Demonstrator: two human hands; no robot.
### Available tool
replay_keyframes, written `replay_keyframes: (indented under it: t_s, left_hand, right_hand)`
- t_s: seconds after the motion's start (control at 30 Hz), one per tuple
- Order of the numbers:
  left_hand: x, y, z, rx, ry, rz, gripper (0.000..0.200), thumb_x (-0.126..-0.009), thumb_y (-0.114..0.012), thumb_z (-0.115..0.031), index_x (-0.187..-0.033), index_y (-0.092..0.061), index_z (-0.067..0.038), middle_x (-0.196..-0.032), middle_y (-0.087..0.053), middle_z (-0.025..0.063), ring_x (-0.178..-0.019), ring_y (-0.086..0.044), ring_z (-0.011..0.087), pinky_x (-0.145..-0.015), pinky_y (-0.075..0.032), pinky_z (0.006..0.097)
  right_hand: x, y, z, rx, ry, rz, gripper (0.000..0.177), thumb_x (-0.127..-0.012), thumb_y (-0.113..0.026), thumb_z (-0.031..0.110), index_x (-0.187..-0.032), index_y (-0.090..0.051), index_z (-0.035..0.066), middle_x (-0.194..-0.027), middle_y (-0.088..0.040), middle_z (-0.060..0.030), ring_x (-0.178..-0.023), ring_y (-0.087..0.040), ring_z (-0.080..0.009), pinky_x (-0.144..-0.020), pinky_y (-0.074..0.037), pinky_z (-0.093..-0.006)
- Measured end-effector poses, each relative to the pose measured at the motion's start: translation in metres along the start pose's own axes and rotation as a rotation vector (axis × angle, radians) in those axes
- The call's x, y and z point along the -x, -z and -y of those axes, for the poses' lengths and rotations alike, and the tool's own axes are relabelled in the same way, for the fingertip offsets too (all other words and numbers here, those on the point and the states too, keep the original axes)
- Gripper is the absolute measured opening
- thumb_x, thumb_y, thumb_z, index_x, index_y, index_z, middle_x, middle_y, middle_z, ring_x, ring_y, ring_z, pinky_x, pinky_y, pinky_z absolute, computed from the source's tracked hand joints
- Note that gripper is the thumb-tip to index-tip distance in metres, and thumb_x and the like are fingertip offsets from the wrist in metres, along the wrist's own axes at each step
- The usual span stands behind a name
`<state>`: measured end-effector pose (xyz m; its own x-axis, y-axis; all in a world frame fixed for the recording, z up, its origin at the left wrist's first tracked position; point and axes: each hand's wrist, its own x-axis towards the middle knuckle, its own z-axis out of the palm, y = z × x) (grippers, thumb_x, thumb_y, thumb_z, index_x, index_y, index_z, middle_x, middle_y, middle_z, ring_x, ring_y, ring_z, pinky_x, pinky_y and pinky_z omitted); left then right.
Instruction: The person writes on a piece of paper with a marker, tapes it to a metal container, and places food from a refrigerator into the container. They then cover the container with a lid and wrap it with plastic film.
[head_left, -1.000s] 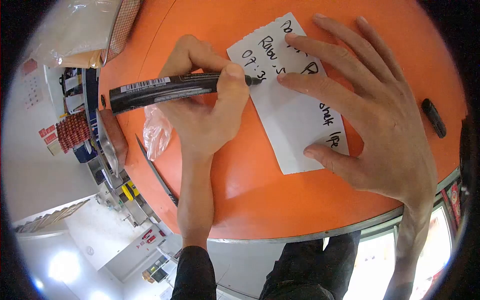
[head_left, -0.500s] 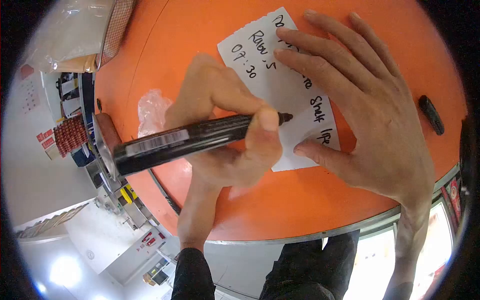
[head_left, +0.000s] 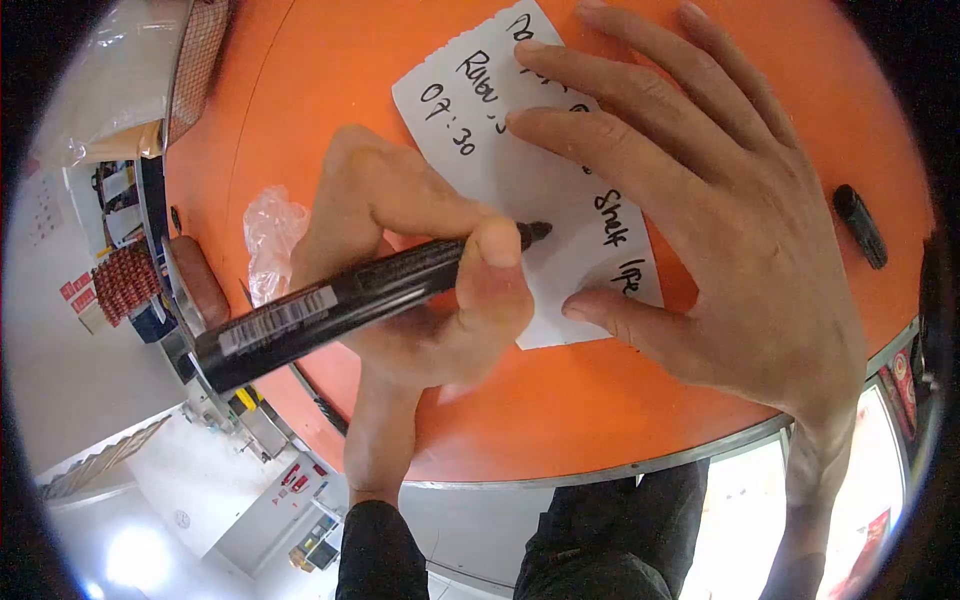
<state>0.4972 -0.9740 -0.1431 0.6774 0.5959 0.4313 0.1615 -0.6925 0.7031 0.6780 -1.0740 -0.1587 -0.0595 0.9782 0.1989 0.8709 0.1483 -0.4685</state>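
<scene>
My left hand (head_left: 430,270) grips a thick black marker (head_left: 370,300) with a barcode label on its barrel. The marker's dark tip points at a bare part of the white paper (head_left: 545,290), right of the lines "Rabu" and "07:30". Handwritten black words, among them "Shelf life", run down the paper's right side. My right hand (head_left: 700,200) lies spread on the paper, its fingers over the top lines and its thumb near the lower edge. Some of the writing is hidden under these fingers. Beyond this hand lies a black marker cap (head_left: 860,227).
The paper lies on an orange table (head_left: 560,420) with a metal edge. A crumpled clear plastic bag (head_left: 270,240) sits behind my left hand, near a reddish-brown object (head_left: 198,280). At the upper left stands a mesh-sided holder (head_left: 198,70) beside large clear plastic wrapping (head_left: 110,70).
The paper and both hands appear further left as the view shifts. The marker tip stays over the same bare part of the paper, and its grip is unchanged.
</scene>
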Motion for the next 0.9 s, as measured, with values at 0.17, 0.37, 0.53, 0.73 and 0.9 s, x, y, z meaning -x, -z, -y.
replay_keyframes:
  t_s: [0.17,0.37,0.53,0.73,0.9]
  left_hand:
    - [-0.003,0.000,0.002,-0.027,-0.100,0.038,0.018,-0.078,-0.066,-0.013,-0.074,-0.050,-0.006,-0.066,-0.045,0.0016,-0.064,-0.039,0.0132,-0.056,-0.030,0.0286]
    - [-0.002,-0.003,-0.001,0.002,-0.078,0.053,0.017,-0.076,-0.065,-0.011,-0.075,-0.049,-0.005,-0.066,-0.044,0.0023,-0.064,-0.038,0.0134,-0.057,-0.030,0.0288]
    - [0.000,-0.003,0.001,0.029,-0.045,0.027,0.018,-0.077,-0.065,-0.014,-0.074,-0.048,-0.006,-0.065,-0.042,0.0015,-0.063,-0.037,0.0128,-0.056,-0.029,0.0289]
    - [0.002,-0.004,-0.004,-0.014,-0.005,0.030,0.022,-0.078,-0.066,-0.019,-0.073,-0.048,-0.007,-0.064,-0.042,0.0013,-0.064,-0.037,0.0132,-0.056,-0.028,0.0288]
    - [-0.007,0.006,-0.003,-0.022,-0.119,0.172,0.023,-0.078,-0.068,-0.018,-0.073,-0.048,-0.007,-0.064,-0.043,0.0009,-0.064,-0.037,0.0134,-0.056,-0.028,0.0286]
  right_hand:
    - [0.003,0.001,-0.002,0.016,0.003,-0.010,0.076,-0.049,-0.078,0.015,-0.123,-0.060,0.018,-0.139,-0.051,-0.0008,-0.138,-0.035,-0.0228,-0.120,-0.019,-0.0467]
    - [0.007,-0.003,-0.002,0.020,0.005,-0.016,0.076,-0.049,-0.078,0.015,-0.123,-0.060,0.018,-0.139,-0.051,-0.0009,-0.138,-0.035,-0.0229,-0.120,-0.019,-0.0467]
    - [0.009,-0.008,-0.004,0.017,0.016,-0.016,0.076,-0.050,-0.079,0.015,-0.123,-0.060,0.018,-0.139,-0.051,-0.0010,-0.138,-0.035,-0.0230,-0.120,-0.019,-0.0468]
    - [0.009,-0.009,-0.004,0.035,0.018,-0.026,0.076,-0.050,-0.079,0.016,-0.123,-0.060,0.017,-0.139,-0.051,-0.0012,-0.138,-0.036,-0.0231,-0.120,-0.019,-0.0468]
    - [0.010,-0.010,-0.004,0.046,0.022,-0.031,0.076,-0.050,-0.079,0.016,-0.123,-0.060,0.017,-0.139,-0.051,-0.0013,-0.138,-0.036,-0.0232,-0.120,-0.019,-0.0469]
